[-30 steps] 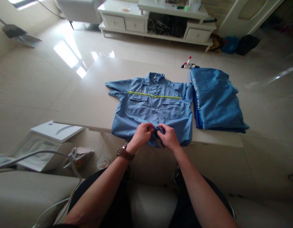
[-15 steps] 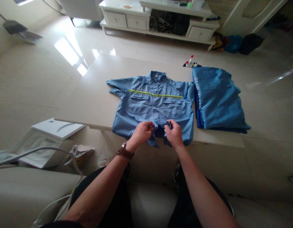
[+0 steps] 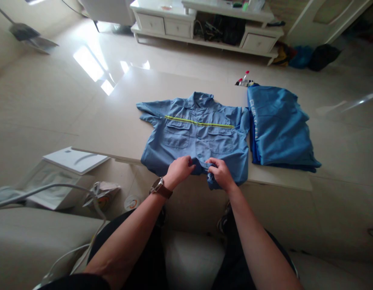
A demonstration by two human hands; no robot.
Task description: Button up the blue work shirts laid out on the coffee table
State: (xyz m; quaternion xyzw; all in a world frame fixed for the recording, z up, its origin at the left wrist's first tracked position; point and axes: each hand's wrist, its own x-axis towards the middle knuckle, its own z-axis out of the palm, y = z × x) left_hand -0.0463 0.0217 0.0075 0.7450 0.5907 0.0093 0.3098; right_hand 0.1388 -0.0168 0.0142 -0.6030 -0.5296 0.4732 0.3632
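A short-sleeved blue work shirt (image 3: 176,139) lies front up, collar away from me, with a yellow stripe across the chest and two flap pockets. Its lower edge hangs over the near side of the table. At the hem, left of the button line, my left hand (image 3: 179,171) has its fingers curled and pressed onto the cloth; a watch is on that wrist. My right hand (image 3: 220,172) pinches the other front edge near the lowest visible button, and a bunched bit of hem hangs below it. Fingertips on both hands are partly hidden.
A pale table (image 3: 114,129) carries the shirt and, at right, a stack of folded blue garments (image 3: 280,125). Bottles with red caps (image 3: 245,78) show behind the stack. A white bin (image 3: 62,181) and a cable (image 3: 53,188) are at left. Beyond stands a white cabinet (image 3: 162,38).
The front edges at the hem have come closer together, and the dark gap between them has closed. The cloth flap below my left hand no longer shows. My right fingers have shifted slightly.
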